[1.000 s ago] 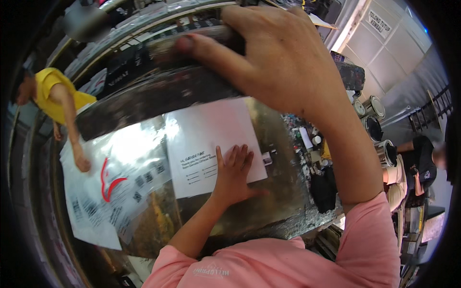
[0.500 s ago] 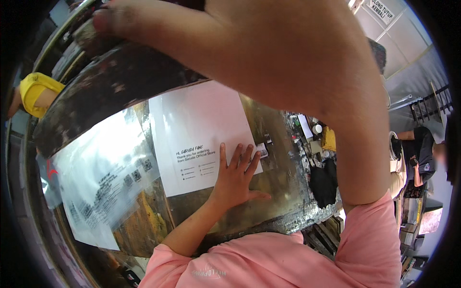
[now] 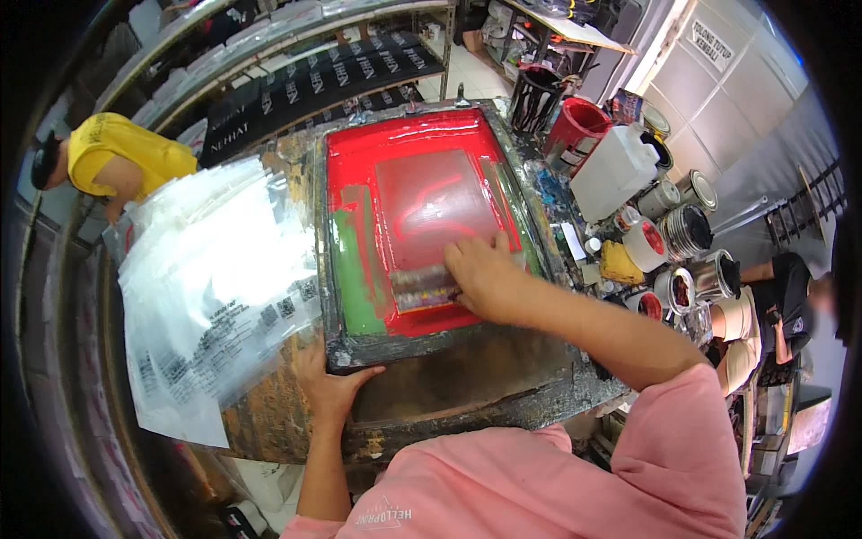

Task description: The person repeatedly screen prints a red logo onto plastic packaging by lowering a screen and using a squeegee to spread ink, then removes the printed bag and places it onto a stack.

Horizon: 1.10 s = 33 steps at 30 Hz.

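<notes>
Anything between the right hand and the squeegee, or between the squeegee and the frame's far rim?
Nothing visible. The right hand is directly on the squeegee. From there to the frame's far rim, only mesh and red ink show. The left hand is by the near-left corner, clear of that stretch.

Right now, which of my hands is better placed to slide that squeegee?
Probably your right hand: it holds the squeegee, while your left hand is at the near-left corner of the screen frame.
</notes>
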Motion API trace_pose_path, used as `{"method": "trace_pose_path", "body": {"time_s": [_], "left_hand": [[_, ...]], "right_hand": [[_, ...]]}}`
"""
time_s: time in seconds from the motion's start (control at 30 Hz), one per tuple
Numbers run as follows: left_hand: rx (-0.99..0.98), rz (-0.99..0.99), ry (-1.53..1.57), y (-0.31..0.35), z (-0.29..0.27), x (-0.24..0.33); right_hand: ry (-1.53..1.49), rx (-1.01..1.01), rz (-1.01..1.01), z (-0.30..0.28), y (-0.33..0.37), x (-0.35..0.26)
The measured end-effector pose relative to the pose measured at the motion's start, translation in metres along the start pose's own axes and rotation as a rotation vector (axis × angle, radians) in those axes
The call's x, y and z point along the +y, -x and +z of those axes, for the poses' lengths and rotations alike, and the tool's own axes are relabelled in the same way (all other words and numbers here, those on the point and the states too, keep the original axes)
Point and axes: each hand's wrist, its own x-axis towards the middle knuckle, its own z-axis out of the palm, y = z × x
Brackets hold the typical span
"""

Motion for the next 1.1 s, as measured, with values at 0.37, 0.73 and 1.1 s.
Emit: {"method": "trace_pose_path", "body": {"time_s": [0.37,0.73,1.1], "left_hand": [[-0.046,0.098,-0.345,0.012,0.005,-0.025],[0.081,0.149,-0.077,0.02,0.012,-0.026],[0.224,0.047,0.642,0.001,-0.001,0.03]], "right_hand": [[0.104,0.456,-0.021,0.048,-0.128,0.048],[0.248,0.392,-0.028,0.016,-0.263,0.141],[0.072,0.303,0.026,-0.074,0.026,-0.038]]}}
